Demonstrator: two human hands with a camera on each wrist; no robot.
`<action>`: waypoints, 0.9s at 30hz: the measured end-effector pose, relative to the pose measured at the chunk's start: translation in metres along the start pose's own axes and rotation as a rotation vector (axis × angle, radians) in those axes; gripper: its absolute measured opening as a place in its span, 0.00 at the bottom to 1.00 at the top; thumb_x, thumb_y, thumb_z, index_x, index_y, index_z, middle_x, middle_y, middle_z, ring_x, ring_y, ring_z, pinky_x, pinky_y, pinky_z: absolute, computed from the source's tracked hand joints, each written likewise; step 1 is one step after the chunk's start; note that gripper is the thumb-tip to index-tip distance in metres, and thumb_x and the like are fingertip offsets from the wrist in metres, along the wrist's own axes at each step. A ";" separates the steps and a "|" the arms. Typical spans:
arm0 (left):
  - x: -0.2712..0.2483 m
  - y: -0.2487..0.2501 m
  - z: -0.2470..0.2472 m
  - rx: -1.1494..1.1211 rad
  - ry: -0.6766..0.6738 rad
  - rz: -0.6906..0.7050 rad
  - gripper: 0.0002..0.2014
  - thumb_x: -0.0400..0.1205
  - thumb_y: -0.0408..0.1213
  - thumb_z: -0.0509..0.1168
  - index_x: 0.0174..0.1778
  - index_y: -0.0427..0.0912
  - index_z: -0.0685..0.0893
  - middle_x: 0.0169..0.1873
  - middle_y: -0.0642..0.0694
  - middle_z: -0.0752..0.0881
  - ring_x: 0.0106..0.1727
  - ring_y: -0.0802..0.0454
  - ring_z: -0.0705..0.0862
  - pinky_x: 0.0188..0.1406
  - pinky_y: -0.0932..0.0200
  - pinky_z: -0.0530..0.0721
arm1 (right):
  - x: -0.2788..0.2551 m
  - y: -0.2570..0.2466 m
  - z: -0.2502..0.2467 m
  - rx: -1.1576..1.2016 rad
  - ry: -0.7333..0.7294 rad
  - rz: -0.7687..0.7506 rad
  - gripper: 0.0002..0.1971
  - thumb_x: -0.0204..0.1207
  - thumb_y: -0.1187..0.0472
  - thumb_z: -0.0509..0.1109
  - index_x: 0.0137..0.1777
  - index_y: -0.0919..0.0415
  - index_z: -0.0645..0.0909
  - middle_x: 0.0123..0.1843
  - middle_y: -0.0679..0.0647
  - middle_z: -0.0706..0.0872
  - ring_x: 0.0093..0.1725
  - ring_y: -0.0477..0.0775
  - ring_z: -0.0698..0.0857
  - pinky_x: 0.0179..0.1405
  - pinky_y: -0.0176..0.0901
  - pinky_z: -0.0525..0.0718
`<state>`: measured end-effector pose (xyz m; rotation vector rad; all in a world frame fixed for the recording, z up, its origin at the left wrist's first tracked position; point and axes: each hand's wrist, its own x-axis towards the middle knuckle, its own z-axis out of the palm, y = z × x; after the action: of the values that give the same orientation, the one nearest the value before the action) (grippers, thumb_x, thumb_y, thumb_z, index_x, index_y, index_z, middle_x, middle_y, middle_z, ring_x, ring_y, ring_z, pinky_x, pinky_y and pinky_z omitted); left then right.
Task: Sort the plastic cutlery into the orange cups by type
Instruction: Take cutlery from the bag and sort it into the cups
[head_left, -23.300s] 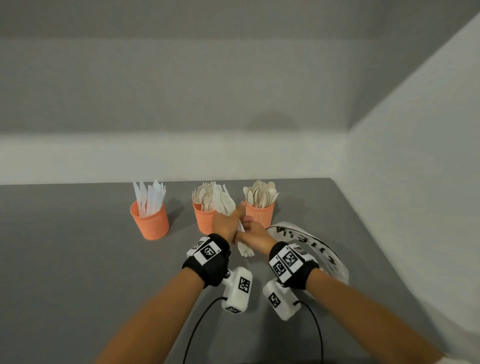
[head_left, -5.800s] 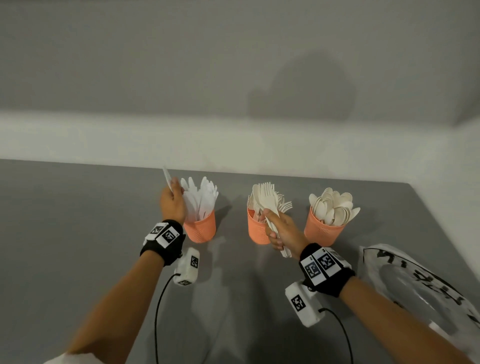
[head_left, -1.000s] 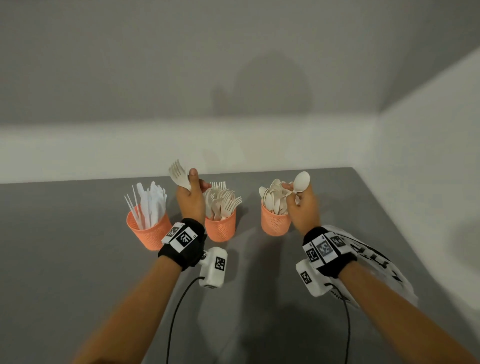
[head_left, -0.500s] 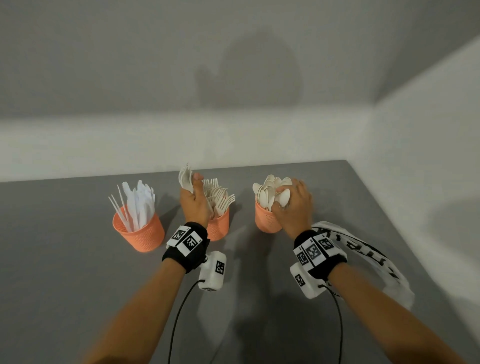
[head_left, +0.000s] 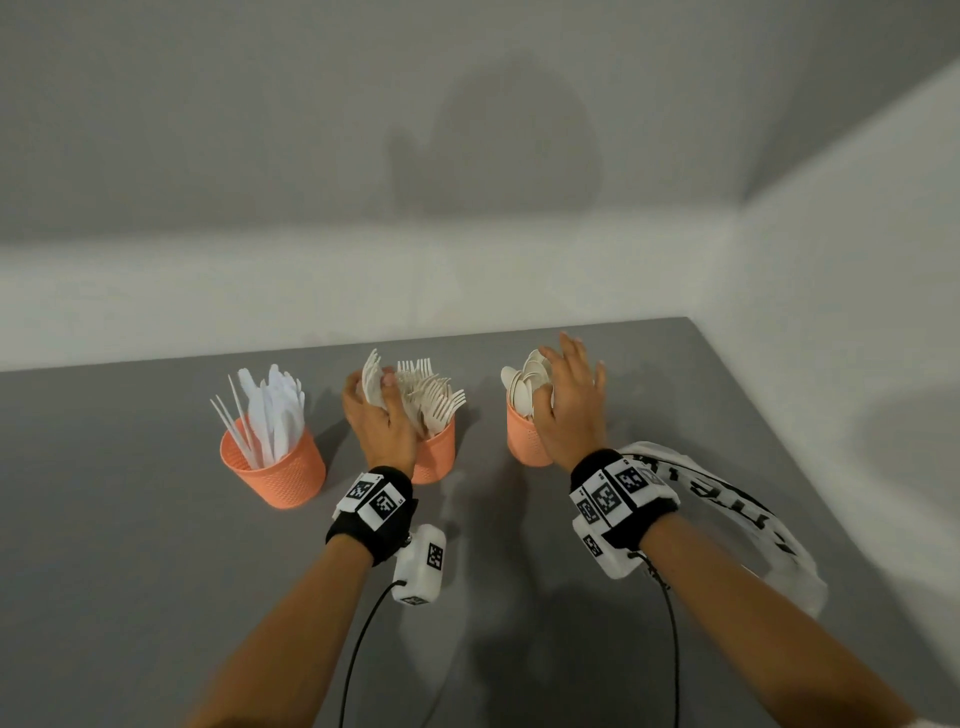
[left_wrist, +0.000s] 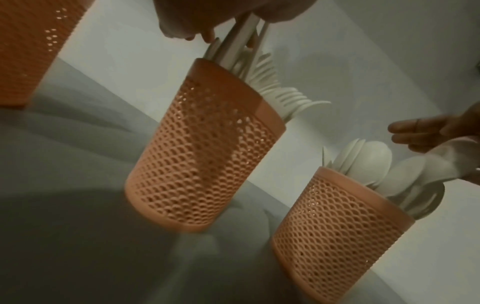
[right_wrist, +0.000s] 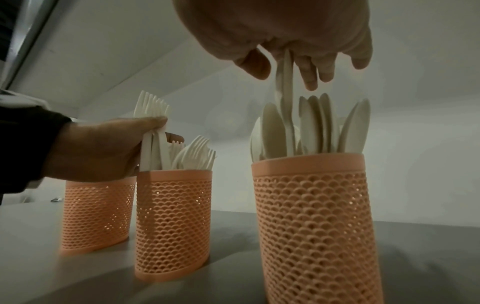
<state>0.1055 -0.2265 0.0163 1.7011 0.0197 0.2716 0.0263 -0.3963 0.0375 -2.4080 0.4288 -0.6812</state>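
Three orange mesh cups stand in a row: knives in the left cup (head_left: 272, 462), forks in the middle cup (head_left: 439, 452), spoons in the right cup (head_left: 524, 439). My left hand (head_left: 378, 415) pinches a small bunch of white forks (head_left: 372, 379) at the near-left rim of the middle cup (right_wrist: 171, 216), handles down by the rim. Spread straight-fingered over the spoon cup (right_wrist: 317, 216) is my right hand (head_left: 569, 400). One spoon (right_wrist: 285, 86) stands upright between its thumb and fingers, bowl end among the others.
A white plastic bag (head_left: 727, 514) with black lettering lies on the grey table (head_left: 130, 545) under my right forearm. A white wall runs behind the cups and along the table's right edge. Cables trail from both wrist cameras toward me.
My right hand brought its spoon down to the spoon cup and spread its fingers. My left hand lowered its forks from above the middle cup to its rim.
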 end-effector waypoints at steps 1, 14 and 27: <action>-0.001 -0.004 -0.002 -0.005 -0.013 0.007 0.32 0.77 0.58 0.51 0.67 0.37 0.74 0.70 0.39 0.70 0.70 0.44 0.72 0.71 0.51 0.71 | 0.000 0.000 0.002 -0.030 -0.006 0.002 0.30 0.72 0.54 0.45 0.71 0.62 0.73 0.81 0.60 0.64 0.83 0.57 0.57 0.81 0.57 0.44; 0.021 0.001 -0.016 0.178 -0.171 0.382 0.24 0.79 0.22 0.58 0.73 0.35 0.69 0.70 0.36 0.74 0.69 0.45 0.76 0.67 0.59 0.72 | 0.024 0.002 0.011 -0.360 -0.122 -0.090 0.41 0.71 0.37 0.39 0.76 0.60 0.69 0.83 0.64 0.57 0.84 0.61 0.52 0.79 0.64 0.42; 0.013 0.004 -0.014 0.584 -0.394 0.423 0.27 0.83 0.33 0.56 0.79 0.41 0.62 0.78 0.38 0.66 0.68 0.35 0.77 0.60 0.48 0.79 | 0.029 0.005 0.022 -0.435 -0.250 0.082 0.31 0.79 0.41 0.47 0.79 0.54 0.64 0.81 0.67 0.61 0.81 0.71 0.53 0.80 0.63 0.46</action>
<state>0.1149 -0.2115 0.0237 2.3093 -0.6110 0.2515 0.0612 -0.4026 0.0298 -2.8168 0.6169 -0.2603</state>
